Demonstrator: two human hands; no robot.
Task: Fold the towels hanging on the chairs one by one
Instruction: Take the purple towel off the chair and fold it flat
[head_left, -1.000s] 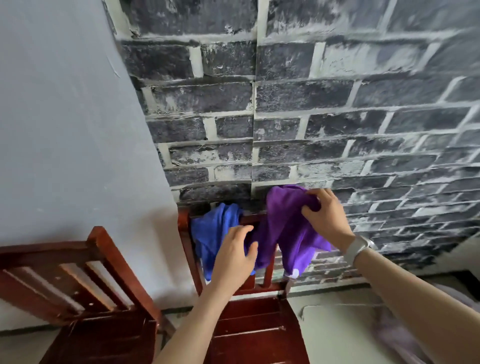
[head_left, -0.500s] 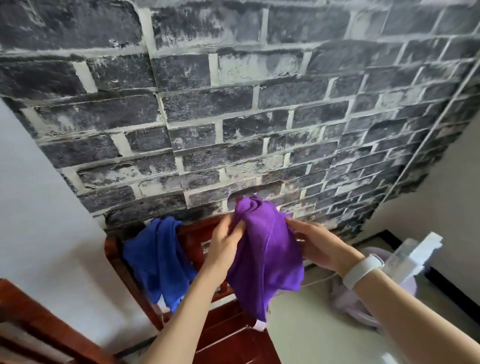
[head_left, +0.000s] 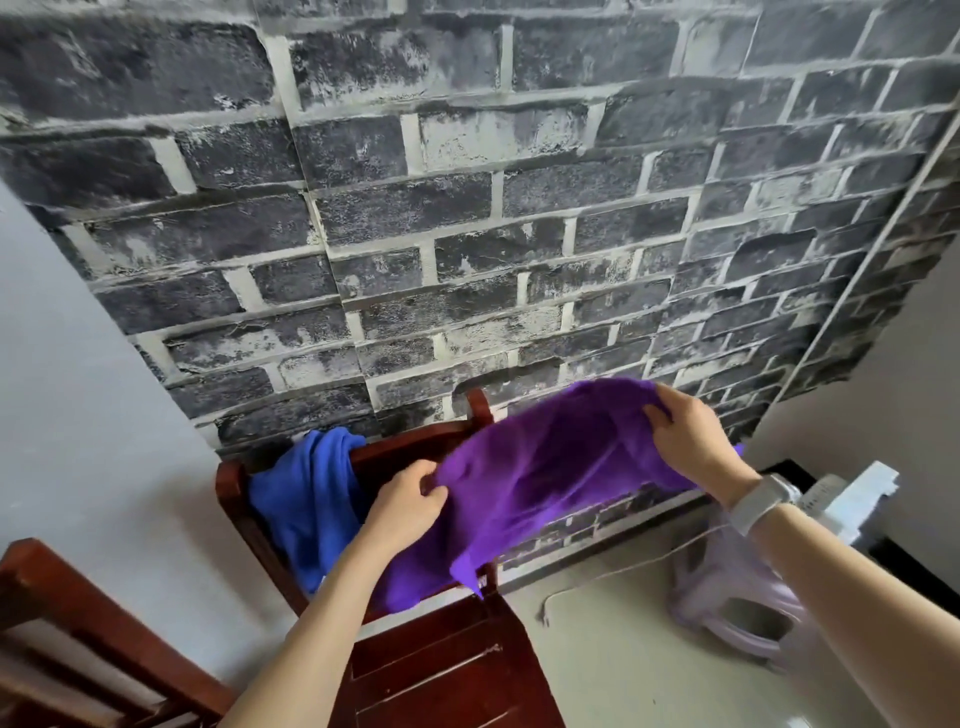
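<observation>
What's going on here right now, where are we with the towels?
A person is holding the purple towel up in front of the wooden chair, spread between both hands: the left hand pinches one edge, the right hand grips the other. It is not folded yet. The blue towel hangs untouched over the chair back. Part of a second chair shows at lower left.

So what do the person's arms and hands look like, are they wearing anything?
Both forearms are bare, with no sleeves in view, and neither the left hand nor the right hand wears a glove. The right wrist carries a watch with a pale band and rounded rectangular case.
</observation>
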